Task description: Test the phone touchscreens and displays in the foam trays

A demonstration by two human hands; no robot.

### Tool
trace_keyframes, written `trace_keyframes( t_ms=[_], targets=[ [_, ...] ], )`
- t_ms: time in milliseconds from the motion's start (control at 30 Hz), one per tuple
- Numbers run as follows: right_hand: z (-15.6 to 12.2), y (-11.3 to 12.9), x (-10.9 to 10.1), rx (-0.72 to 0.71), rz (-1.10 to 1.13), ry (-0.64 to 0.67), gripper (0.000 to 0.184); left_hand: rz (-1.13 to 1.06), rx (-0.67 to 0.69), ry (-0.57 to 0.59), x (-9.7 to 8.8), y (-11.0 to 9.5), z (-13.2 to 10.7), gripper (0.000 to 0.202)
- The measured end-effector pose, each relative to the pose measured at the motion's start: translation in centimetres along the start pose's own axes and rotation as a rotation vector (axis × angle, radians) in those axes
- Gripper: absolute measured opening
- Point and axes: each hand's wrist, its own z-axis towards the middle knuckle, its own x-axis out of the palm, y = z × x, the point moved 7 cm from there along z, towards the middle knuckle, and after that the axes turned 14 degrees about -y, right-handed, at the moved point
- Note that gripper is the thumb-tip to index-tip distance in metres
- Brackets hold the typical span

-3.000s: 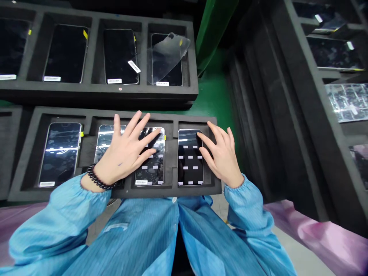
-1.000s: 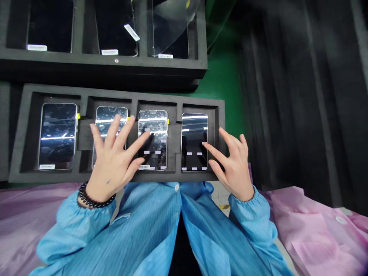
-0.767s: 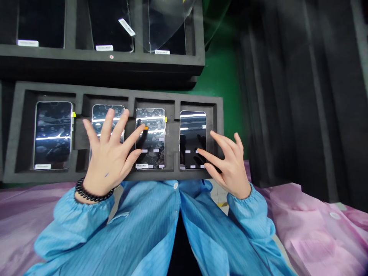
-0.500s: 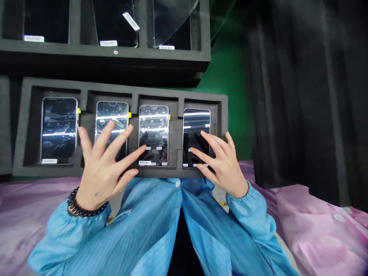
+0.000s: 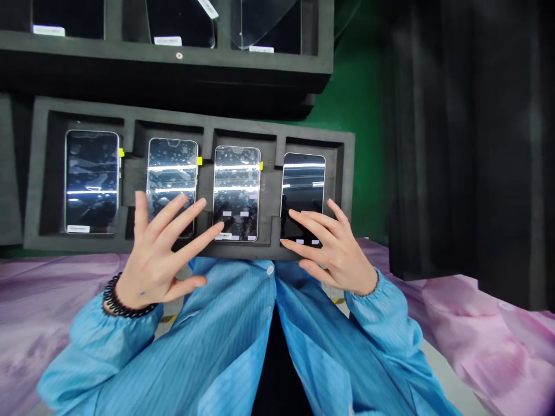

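Observation:
A black foam tray (image 5: 43,173) in front of me holds several phones, each face up in its own slot. My left hand (image 5: 158,254) hovers open with fingers spread over the tray's near edge, below the second phone (image 5: 172,173) and the third phone (image 5: 237,190). A dark bead bracelet sits on that wrist. My right hand (image 5: 332,248) is open too, and its fingertips rest on the lower end of the rightmost phone (image 5: 303,185). Neither hand holds anything.
A second foam tray (image 5: 173,58) with more phones and a clear film sheet (image 5: 260,20) lies behind the first. Stacked black foam trays (image 5: 468,144) stand at the right. Pink-purple sheeting (image 5: 477,335) covers the near surface on both sides. Green surface (image 5: 359,104) shows between trays.
Both hands have drawn back toward me, off the middle of the screens to the tray's near edge. The white squares on the two right screens now show only at their lower ends.

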Motion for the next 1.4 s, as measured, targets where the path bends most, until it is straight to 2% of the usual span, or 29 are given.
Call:
trace_keyframes(
  t_ms=[67,200,333,533,667,833,1067,1133,1233,1333,1400],
  targets=[
    [0.0,-0.2,-0.3,0.023,0.010,0.005,0.039,0.006,-0.065,0.027,0.0,0.7,0.5,0.062],
    [-0.5,-1.3,-2.4,0.112,0.036,-0.065,0.041,0.056,-0.198,0.067,0.4,2.7,2.1,0.081],
    [-1.2,-2.0,-3.4,0.121,-0.009,-0.041,0.037,0.026,-0.169,0.108,1.2,3.2,4.4,0.084],
    [-1.0,-1.6,-2.5,0.084,0.030,-0.030,0.035,-0.023,-0.118,0.143,1.9,2.9,6.2,0.081],
    [-0.5,-1.4,-1.8,0.075,0.051,-0.015,0.034,0.037,-0.162,0.184,2.6,3.6,6.2,0.078],
    [0.6,-0.9,-1.8,0.071,0.050,-0.062,0.035,0.081,-0.225,0.229,3.4,4.4,6.1,0.069],
    [3.0,0.3,-0.5,0.038,-0.014,-0.063,0.041,0.061,-0.243,0.199,4.7,2.9,7.8,0.088],
    [4.2,0.2,0.2,0.081,-0.085,-0.056,0.045,0.081,-0.250,0.200,4.5,2.6,8.1,0.083],
    [6.1,0.3,1.8,0.120,-0.148,0.006,0.046,0.123,-0.275,0.158,2.9,2.6,7.8,0.074],
    [7.2,0.4,3.1,0.112,-0.148,0.075,0.045,0.134,-0.289,0.151,1.3,3.0,6.2,0.072],
    [7.3,0.6,3.1,0.086,-0.127,0.066,0.042,0.122,-0.299,0.182,0.8,3.5,4.8,0.074]
  ],
)
